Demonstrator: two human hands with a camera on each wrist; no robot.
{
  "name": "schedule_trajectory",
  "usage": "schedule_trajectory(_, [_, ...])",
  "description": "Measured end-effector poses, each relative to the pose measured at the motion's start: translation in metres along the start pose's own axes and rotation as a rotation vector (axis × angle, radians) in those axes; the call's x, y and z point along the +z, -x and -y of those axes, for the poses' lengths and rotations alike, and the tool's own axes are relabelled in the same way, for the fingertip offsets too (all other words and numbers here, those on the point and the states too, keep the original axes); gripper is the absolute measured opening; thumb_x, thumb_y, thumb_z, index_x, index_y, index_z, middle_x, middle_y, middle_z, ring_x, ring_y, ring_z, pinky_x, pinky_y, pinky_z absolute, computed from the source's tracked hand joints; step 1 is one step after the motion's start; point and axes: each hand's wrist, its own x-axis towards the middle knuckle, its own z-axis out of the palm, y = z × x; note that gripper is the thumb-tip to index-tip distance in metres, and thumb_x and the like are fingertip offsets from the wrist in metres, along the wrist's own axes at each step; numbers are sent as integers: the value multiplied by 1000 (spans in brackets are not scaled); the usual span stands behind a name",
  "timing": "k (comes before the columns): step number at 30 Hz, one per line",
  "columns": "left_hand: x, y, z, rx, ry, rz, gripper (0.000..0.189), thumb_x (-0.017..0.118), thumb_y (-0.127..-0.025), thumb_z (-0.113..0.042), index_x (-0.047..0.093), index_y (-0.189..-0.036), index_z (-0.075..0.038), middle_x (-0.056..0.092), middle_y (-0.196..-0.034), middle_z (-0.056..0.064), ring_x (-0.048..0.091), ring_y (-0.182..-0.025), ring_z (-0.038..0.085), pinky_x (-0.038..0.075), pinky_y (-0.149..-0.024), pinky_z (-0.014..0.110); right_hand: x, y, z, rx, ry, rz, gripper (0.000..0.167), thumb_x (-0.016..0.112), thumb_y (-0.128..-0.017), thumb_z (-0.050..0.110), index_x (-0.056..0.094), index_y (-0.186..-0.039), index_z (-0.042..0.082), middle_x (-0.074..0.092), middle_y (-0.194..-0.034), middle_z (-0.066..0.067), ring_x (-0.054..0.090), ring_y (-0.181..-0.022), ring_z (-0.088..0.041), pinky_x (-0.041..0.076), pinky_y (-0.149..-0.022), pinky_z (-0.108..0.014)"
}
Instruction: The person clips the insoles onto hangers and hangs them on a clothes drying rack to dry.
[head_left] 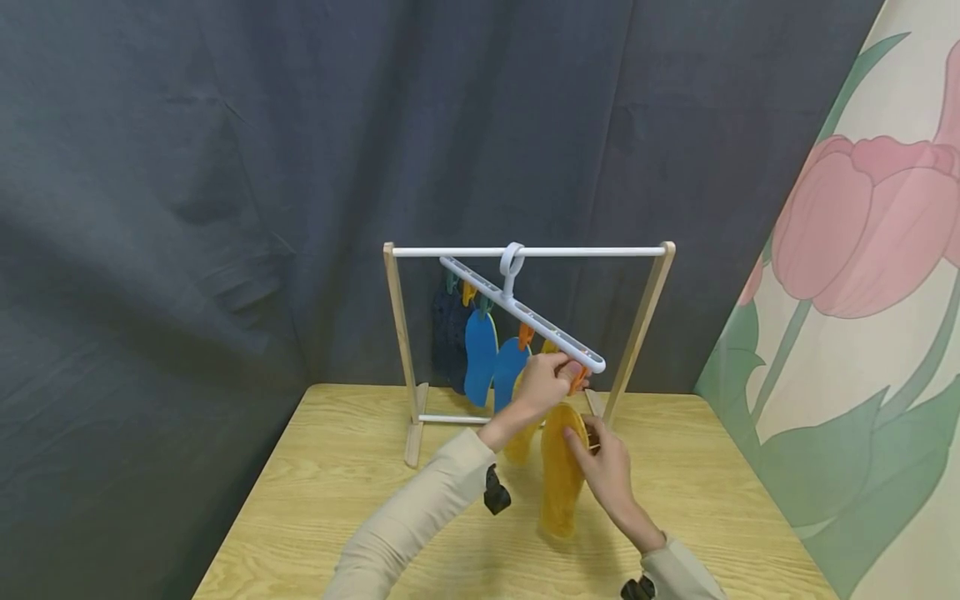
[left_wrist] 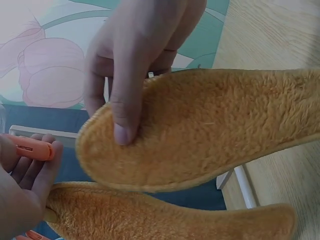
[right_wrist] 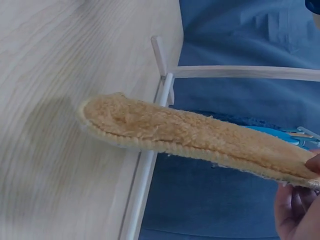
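My right hand [head_left: 609, 468] pinches a fuzzy orange-yellow insole [head_left: 559, 487] by its upper end, thumb on the plush face. The insole hangs down over the table, close to the hanger's near end. My left hand [head_left: 542, 385] grips an orange clothespin [left_wrist: 37, 148] under that end of the pale hanger [head_left: 543, 325]. Whether the clothespin's jaws are apart is unclear. A matching plush insole [left_wrist: 165, 215] hangs beside the left hand, partly hidden behind it in the head view. Farther back, two blue insoles [head_left: 480, 360] hang from clips on the hanger.
The hanger hooks over the white top rail [head_left: 450, 252] of a wooden-legged rack [head_left: 641, 321] on the table [head_left: 315, 492]. Dark items [head_left: 448, 337] hang at the hanger's far end. A dark curtain stands behind and a tulip-painted wall [head_left: 832, 225] on the right.
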Motion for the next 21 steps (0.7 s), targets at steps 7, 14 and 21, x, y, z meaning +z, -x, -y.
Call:
schedule_trajectory(7, [-4, 0, -1, -13, -69, -10, 17, 60, -98, -5, 75, -98, 3, 74, -85, 9, 71, -71, 10, 53, -57, 19, 0, -4, 6, -10, -48, -38, 20, 76, -86, 2, 67, -104, 0, 69, -80, -7, 60, -65, -4, 50, -53, -14])
schedule_trajectory(14, [-5, 0, -2, -26, -85, -13, 17, 61, -98, -6, 75, -101, 2, 75, -86, 8, 72, -72, 10, 53, -57, 19, -1, -6, 10, -26, -61, -42, 21, 75, -86, 2, 66, -105, -1, 69, -81, -8, 60, -66, -4, 50, -54, -13])
schedule_trajectory(21, [-4, -1, 1, -33, -79, -18, 16, 62, -98, -5, 75, -102, 2, 75, -87, 8, 71, -72, 8, 54, -58, 19, -2, -7, 13, -42, -65, -44, 20, 75, -86, 2, 66, -104, 0, 70, -81, -7, 59, -65, -4, 48, -53, -13])
